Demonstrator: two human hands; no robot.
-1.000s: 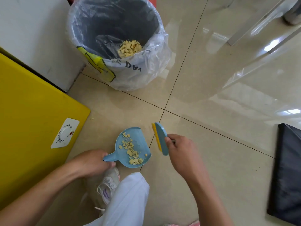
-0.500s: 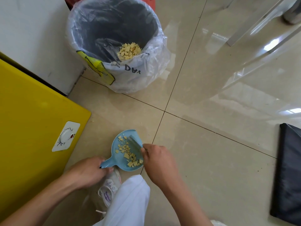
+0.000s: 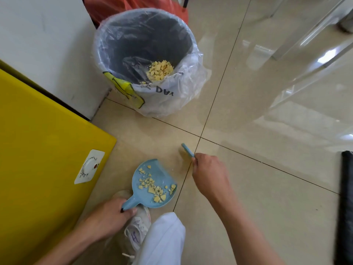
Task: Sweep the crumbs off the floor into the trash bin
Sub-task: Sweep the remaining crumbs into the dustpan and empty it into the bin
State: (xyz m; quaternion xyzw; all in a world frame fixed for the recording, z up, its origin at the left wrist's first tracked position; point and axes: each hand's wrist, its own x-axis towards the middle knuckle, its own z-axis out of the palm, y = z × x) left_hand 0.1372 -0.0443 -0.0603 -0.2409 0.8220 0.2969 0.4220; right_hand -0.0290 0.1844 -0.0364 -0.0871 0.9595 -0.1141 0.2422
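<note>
A small blue dustpan (image 3: pixel 162 176) rests on the beige tile floor, holding several yellow crumbs (image 3: pixel 152 188). My left hand (image 3: pixel 110 217) grips its handle at the lower left. My right hand (image 3: pixel 209 173) holds a small blue brush (image 3: pixel 187 150), motion-blurred, lifted just right of and beyond the pan's mouth. The trash bin (image 3: pixel 118 33), lined with a clear plastic bag, stands farther away at the top centre, with a heap of yellow crumbs (image 3: pixel 160 70) inside near its front wall.
A yellow cabinet (image 3: pixel 38 150) with a white dial label fills the left. A white wall panel (image 3: pixel 38 35) stands behind it. A black object (image 3: pixel 346 197) lies at the right edge. My shoe (image 3: pixel 136 232) and white trouser knee (image 3: pixel 164 240) are below the dustpan. An orange bag (image 3: pixel 133 4) sits behind the bin.
My right hand swept the brush into the dustpan, then pulled it back out up and to the right. The dustpan and left hand stayed roughly in place; the camera view shifted.
</note>
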